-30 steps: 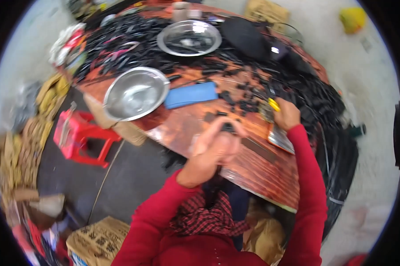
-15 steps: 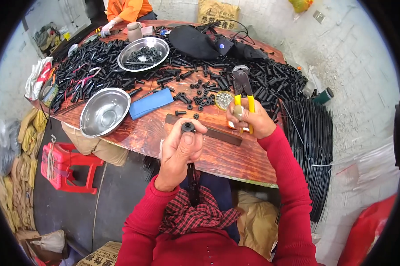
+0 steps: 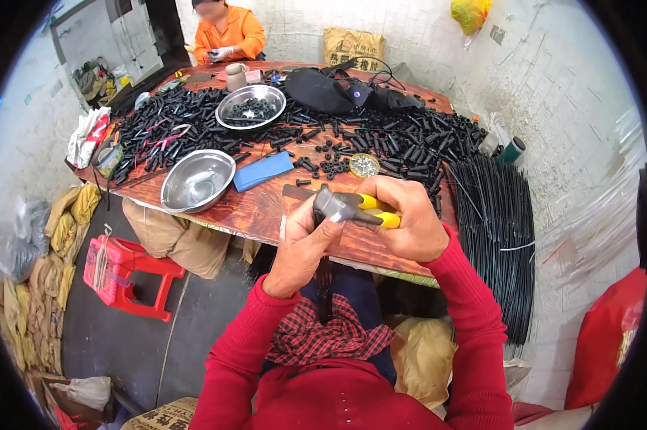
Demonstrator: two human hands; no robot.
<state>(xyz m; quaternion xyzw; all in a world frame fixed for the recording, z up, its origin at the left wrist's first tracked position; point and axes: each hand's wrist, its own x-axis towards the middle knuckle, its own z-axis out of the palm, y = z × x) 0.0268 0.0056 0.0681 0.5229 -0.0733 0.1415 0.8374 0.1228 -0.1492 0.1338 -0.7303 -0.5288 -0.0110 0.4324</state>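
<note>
the right hand [image 3: 409,226] is closed around the yellow handles of a pair of grey-headed metal pliers [image 3: 348,208], held above the near edge of the round reddish-brown wooden table [image 3: 266,208]. the left hand [image 3: 305,247] comes up just beside it, its fingers pinched at the pliers' head, gripping something too small and hidden to name. both forearms wear red sleeves. on the table just beyond the hands lie a flat blue rectangular pad [image 3: 264,170] and, to its left, an empty shiny steel bowl [image 3: 197,180]. farther off sits a second steel bowl filled with small black parts [image 3: 251,107], with a broad scatter of short black plastic tubes [image 3: 402,143] across the far and right side. a bundle of long thin black rods [image 3: 492,229] hangs off the table's right. at the far side sits a person in an orange jacket [image 3: 230,32]. a red plastic stool [image 3: 122,276] stands on the floor at the near left.
</note>
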